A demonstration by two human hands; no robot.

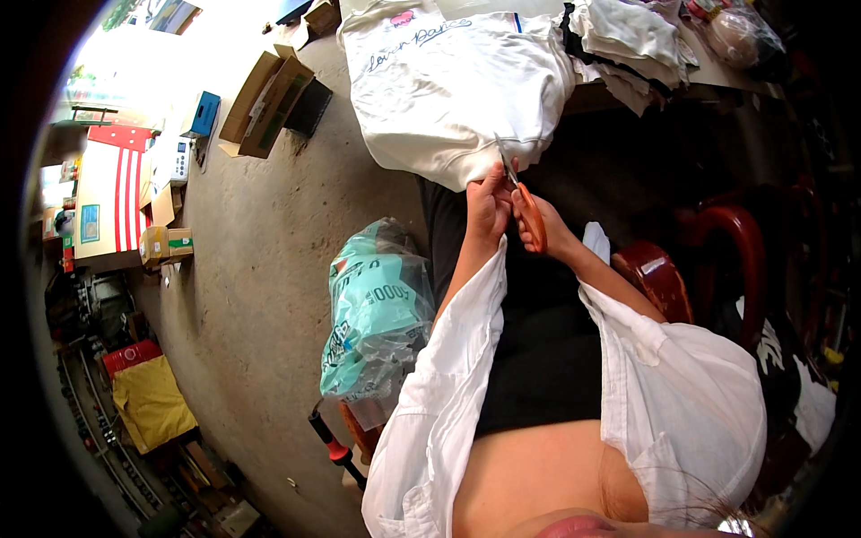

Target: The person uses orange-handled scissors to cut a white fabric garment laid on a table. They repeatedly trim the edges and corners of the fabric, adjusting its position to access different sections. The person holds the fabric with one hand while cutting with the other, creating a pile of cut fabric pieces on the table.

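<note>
A white printed sweatshirt (430, 99) lies over the table edge and hangs down in front of me. My left hand (487, 202) pinches its lower hem. In my right hand (549, 224) is a pair of scissors with orange handles (533, 220); the fingers are wrapped around them. The metal blades point away from me and lie against the hem, right beside my left fingers. Whether fabric is between the blades I cannot tell.
A stack of folded white and black cloth (628, 45) sits on the table at the right. A teal plastic bag (377, 305) stands left of me. Open cardboard boxes (265, 103) are on the concrete floor. A dark red wooden chair (731, 233) is at the right.
</note>
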